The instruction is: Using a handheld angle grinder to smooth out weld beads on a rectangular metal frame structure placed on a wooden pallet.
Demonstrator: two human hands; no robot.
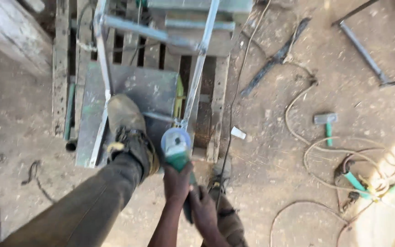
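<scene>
Both hands close their grip on a green angle grinder: the left hand wraps the body just behind the head, fingers curled tight around it, and the right hand clamps the rear of the handle a little lower in the view. The grinder sits low in the middle of the view, its round grey guard and disc at the bottom end of a slanting metal tube of a steel frame. That frame, the largest thing in view, lies across a wooden pallet on the dirt floor, with a grey metal sheet under its lower part. The person's left leg in dark trousers reaches up from the bottom left corner, and its worn boot presses on the sheet and the frame's left tube, just beside the grinder. Pale cables loop over the ground to the right. A hammer with a green handle lies well apart from the hands, among those loops. Green-handled tools lie near the right edge.
</scene>
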